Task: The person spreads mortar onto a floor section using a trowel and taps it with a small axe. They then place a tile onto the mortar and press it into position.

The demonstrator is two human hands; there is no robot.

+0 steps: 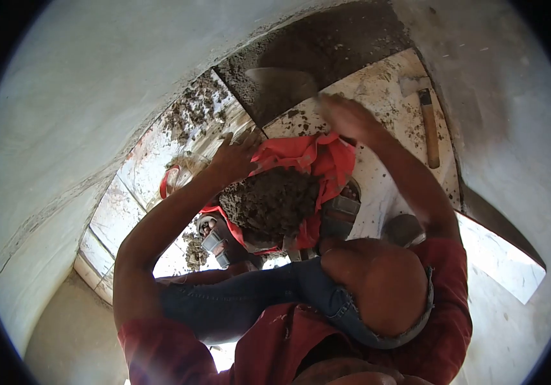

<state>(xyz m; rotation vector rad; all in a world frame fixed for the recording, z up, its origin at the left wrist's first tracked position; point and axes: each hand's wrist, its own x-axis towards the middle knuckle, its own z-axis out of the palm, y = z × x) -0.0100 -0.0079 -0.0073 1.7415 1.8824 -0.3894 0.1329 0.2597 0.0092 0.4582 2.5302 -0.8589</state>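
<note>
A red cloth or bag [336,160] lies between my feet with a heap of wet grey mortar [269,202] in it. My left hand [234,157] is at the upper left edge of the red material; its fingers are partly spread, and whether they grip it is unclear. My right hand [346,119], blurred by motion, is above the right side of the red material, beside a trowel [283,80] whose blade lies over the wet mortar bed [327,45]. The trowel's handle is hidden or smeared, so a grip on it cannot be made out.
A hammer-like tool with a wooden handle [429,128] lies on the mortar-spattered tiles [384,96] at the right. Clumps of mortar [192,109] cover tiles at the left. Curved plastered walls [96,77] enclose both sides. My sandalled feet flank the heap.
</note>
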